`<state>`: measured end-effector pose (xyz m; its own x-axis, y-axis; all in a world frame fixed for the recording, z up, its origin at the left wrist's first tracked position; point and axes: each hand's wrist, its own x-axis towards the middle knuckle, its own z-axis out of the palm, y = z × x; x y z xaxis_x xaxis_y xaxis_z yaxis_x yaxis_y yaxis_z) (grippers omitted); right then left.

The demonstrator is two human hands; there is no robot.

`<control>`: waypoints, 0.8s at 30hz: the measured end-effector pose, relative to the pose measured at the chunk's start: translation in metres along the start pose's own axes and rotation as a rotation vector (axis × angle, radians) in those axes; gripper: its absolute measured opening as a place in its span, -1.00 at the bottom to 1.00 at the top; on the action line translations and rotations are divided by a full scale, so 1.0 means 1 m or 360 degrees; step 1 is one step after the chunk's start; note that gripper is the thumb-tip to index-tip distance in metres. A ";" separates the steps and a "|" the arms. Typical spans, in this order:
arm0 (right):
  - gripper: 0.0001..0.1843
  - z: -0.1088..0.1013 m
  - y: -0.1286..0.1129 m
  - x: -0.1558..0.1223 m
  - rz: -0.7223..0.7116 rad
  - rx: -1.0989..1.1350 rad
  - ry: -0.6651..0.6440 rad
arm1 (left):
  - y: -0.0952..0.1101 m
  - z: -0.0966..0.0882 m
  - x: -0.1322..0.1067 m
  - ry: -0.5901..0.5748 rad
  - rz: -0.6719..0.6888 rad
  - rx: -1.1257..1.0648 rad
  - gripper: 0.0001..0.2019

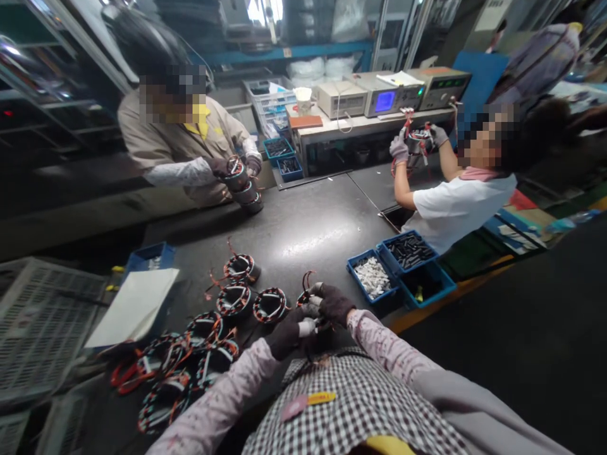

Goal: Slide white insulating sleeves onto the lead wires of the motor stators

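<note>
**Coil held at bench edge**

We grip 1 wound coil (307, 302) between both gloved hands: left hand (286, 336) pinching below, right hand (332, 303) closed over it. Risk: loose red leads snagging neighbouring coils (237, 297). Beyond, blue bins (403, 268), 2 co-workers.

Dark table (303, 234); wound coils (234, 300); blue bins (403, 268).

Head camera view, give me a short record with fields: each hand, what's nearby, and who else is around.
left hand: gloved left hand gripping a wound stator coil
right hand: gloved right hand on the same coil
beside the hands: more stator coils lying on the dark worktable
right side: blue parts bins
others: two co-workers, one opposite, one at the right, each handling coils
</note>
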<state>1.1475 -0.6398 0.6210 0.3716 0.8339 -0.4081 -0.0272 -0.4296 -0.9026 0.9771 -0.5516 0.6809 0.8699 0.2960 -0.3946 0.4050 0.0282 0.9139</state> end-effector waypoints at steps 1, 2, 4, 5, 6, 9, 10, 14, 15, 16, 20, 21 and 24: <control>-0.67 0.001 0.000 -0.002 0.0010 0.0104 -0.0012 | -0.002 -0.004 -0.002 -0.0019 0.0011 -0.0310 -0.53; -0.63 0.001 -0.001 -0.005 0.0020 0.0210 -0.0045 | -0.003 -0.007 -0.003 -0.0004 -0.0012 -0.0514 -0.46; -0.53 -0.001 -0.004 -0.015 0.0009 0.0411 -0.0145 | -0.004 -0.014 -0.003 0.0185 -0.0090 -0.0820 -0.33; -0.50 -0.002 -0.007 -0.021 -0.0019 0.0485 -0.0204 | -0.005 -0.015 -0.002 0.0300 -0.0126 -0.0920 -0.26; -0.48 -0.003 -0.011 -0.026 -0.0060 0.0558 -0.0265 | -0.007 -0.016 0.000 0.0385 -0.0143 -0.0963 -0.20; -0.56 -0.003 -0.026 -0.041 -0.0228 0.0677 -0.0310 | -0.013 -0.007 0.008 0.0449 -0.0049 -0.1076 -0.22; -0.58 -0.002 -0.031 -0.044 -0.0256 0.0681 -0.0276 | -0.014 -0.001 0.011 0.0429 -0.0009 -0.1113 -0.29; -0.51 0.003 -0.044 -0.050 -0.0187 0.0753 -0.0199 | -0.017 0.018 0.018 0.0416 0.0039 -0.1182 -0.41; -0.50 0.002 -0.045 -0.050 -0.0172 0.0765 -0.0190 | -0.018 0.020 0.020 0.0438 0.0036 -0.1181 -0.41; -0.50 0.000 -0.045 -0.051 -0.0172 0.0776 -0.0166 | -0.018 0.021 0.022 0.0465 0.0033 -0.1186 -0.40; -0.39 -0.027 -0.028 -0.054 -0.0200 0.0782 0.0229 | -0.022 0.018 0.024 0.0715 0.0031 -0.1072 -0.33; -0.41 -0.038 -0.021 -0.053 -0.0176 0.0667 0.0391 | -0.022 0.017 0.022 0.0840 0.0052 -0.0885 -0.36; -0.59 -0.081 0.007 -0.047 0.0052 0.0015 0.0825 | -0.020 0.018 0.011 0.0815 0.0111 0.0120 -0.50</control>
<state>1.2048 -0.7098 0.6445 0.7812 0.5378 -0.3169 -0.0539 -0.4477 -0.8926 0.9840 -0.5662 0.6563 0.6538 0.7244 -0.2186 0.3864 -0.0713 0.9196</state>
